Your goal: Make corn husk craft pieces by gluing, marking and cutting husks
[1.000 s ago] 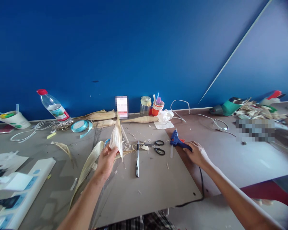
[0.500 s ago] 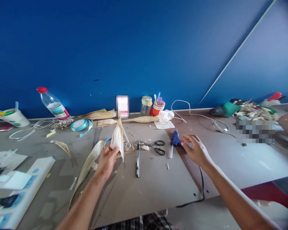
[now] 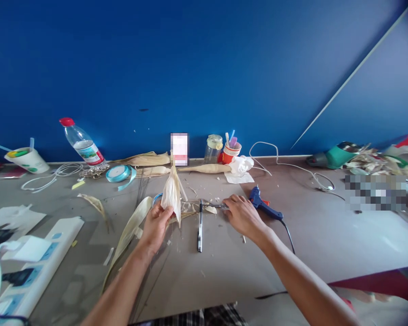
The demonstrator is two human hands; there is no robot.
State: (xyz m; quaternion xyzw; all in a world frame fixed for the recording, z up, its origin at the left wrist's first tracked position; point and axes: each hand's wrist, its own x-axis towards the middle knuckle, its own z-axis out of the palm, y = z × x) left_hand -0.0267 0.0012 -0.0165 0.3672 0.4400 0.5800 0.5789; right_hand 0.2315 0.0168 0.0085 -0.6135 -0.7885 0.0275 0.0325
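The pale husk piece (image 3: 172, 192) is pinched between the thumb and fingers of your left hand (image 3: 158, 222); it rises above your fingertips to a narrow top, and one lower corner hangs just beside the thumb. Your right hand (image 3: 244, 215) lies over the handles of the scissors (image 3: 218, 205); whether its fingers grasp them, I cannot tell. The glue gun (image 3: 267, 208) rests just right of these fingers, and the pen (image 3: 200, 231) lies between both hands.

Red-capped bottle (image 3: 87, 150) before the blue wall (image 3: 204, 68), white power strip (image 3: 56, 251) nearer, at left.
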